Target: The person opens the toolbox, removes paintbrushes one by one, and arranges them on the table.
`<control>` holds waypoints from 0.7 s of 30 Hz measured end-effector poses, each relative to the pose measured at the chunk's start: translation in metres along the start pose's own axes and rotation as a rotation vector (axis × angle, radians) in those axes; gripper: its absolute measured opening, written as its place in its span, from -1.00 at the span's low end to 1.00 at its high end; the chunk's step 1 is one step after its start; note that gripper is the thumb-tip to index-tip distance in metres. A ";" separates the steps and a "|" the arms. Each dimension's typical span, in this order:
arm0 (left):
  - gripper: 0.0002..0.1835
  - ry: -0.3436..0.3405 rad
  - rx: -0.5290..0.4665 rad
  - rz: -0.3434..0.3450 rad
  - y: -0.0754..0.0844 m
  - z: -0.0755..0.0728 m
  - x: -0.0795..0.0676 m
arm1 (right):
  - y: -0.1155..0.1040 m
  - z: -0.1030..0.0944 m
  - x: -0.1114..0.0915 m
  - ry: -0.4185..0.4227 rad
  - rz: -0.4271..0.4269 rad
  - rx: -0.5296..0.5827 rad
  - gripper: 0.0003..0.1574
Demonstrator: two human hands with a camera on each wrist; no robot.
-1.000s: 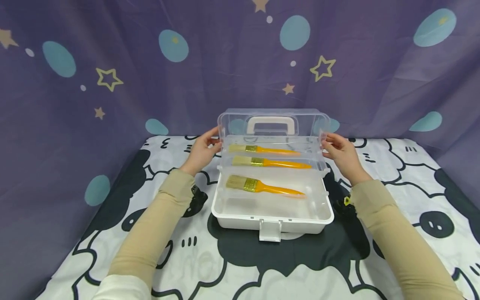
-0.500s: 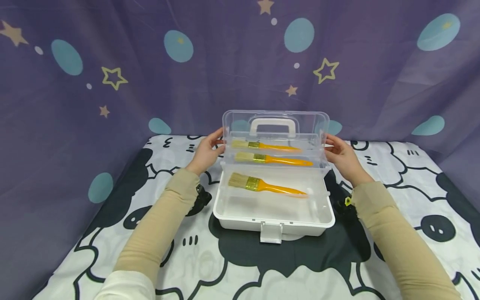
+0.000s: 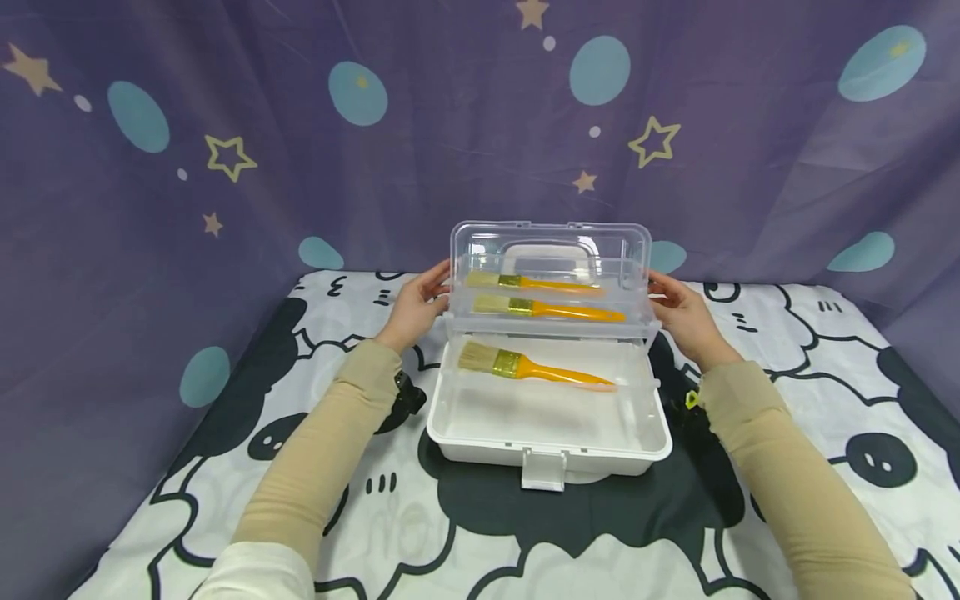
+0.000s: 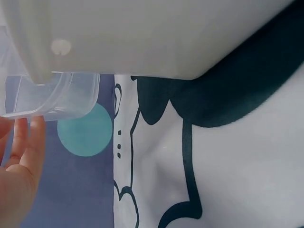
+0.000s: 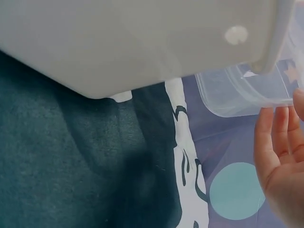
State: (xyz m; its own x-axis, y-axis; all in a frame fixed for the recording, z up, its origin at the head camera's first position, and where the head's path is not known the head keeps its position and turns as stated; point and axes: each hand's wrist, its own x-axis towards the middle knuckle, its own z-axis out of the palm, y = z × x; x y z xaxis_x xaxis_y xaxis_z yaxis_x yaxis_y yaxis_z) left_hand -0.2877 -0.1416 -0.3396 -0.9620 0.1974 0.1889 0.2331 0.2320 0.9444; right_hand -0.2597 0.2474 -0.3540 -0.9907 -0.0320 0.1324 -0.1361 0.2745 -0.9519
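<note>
A white plastic toolbox (image 3: 480, 453) stands on the bedding with its clear lid (image 3: 476, 239) raised at the back. In its bottom lies a paintbrush (image 3: 558, 376) with a yellow handle. Two more paintbrushes, a front one (image 3: 573, 312) and a rear one (image 3: 558, 286), lie higher, in a see-through tray before the lid. My left hand (image 3: 412, 312) touches the lid's left side with nearly straight fingers; its fingertips (image 4: 37, 124) meet the plastic in the left wrist view. On the other side my right hand (image 3: 686, 321) does likewise, fingertips (image 5: 266, 116) against the lid.
A white latch (image 3: 543, 471) hangs down at the box front. Sheep-patterned bedding (image 3: 390, 533) covers the surface below. Behind it hangs a purple curtain (image 3: 450, 167) with stars and blue ovals. Dark devices sit at both wrists, the left one (image 3: 408, 400) plainest.
The lid has changed its tilt, and its white handle now looks dimmer through the plastic. The two upper paintbrushes have shifted up and back. Both hands have stayed at the lid's sides.
</note>
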 end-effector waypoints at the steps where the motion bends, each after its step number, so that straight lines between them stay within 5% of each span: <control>1: -0.35 -0.001 -0.019 -0.023 0.000 0.000 0.000 | 0.000 0.000 0.001 -0.011 0.013 0.022 -0.28; 9: -0.46 -0.048 -0.348 -0.180 -0.002 -0.007 -0.003 | 0.003 -0.006 0.001 -0.142 0.100 0.316 -0.27; 13: -0.43 -0.098 -0.503 -0.185 -0.003 -0.009 -0.007 | 0.006 -0.010 -0.004 -0.238 0.071 0.517 -0.14; 21: -0.25 -0.123 -0.639 -0.192 -0.005 -0.010 -0.011 | 0.015 -0.015 -0.005 -0.303 0.076 0.769 0.01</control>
State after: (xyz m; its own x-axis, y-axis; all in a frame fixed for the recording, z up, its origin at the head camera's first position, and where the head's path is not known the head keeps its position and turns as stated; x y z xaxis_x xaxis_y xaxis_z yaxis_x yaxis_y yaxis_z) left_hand -0.2801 -0.1547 -0.3437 -0.9457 0.3250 0.0059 -0.1066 -0.3272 0.9389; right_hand -0.2566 0.2663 -0.3644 -0.9411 -0.3272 0.0849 0.0738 -0.4441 -0.8929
